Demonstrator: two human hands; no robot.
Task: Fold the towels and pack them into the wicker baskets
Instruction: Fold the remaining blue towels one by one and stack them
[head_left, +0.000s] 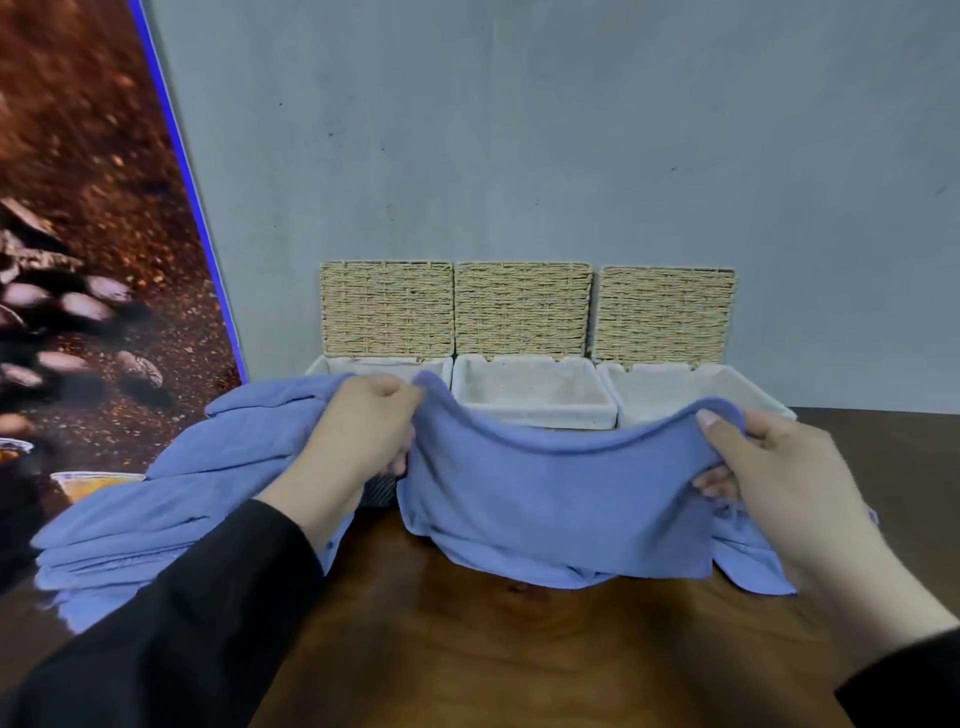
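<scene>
A blue towel (556, 499) hangs between my two hands above the wooden table (519, 654), sagging in the middle with its lower edge on the table. My left hand (358, 436) pinches its top left corner and my right hand (779, 467) grips its top right corner. Three wicker baskets stand in a row against the wall, lids raised: the left basket (384, 366), the middle basket (530, 410) and the right basket (670, 384). Their white liners show nothing inside where I can see; the towel hides their fronts.
A pile of several more blue towels (171, 499) lies at the table's left, partly under my left arm. A large brown printed poster (93, 260) leans at the left. The grey wall (571, 130) rises right behind the baskets.
</scene>
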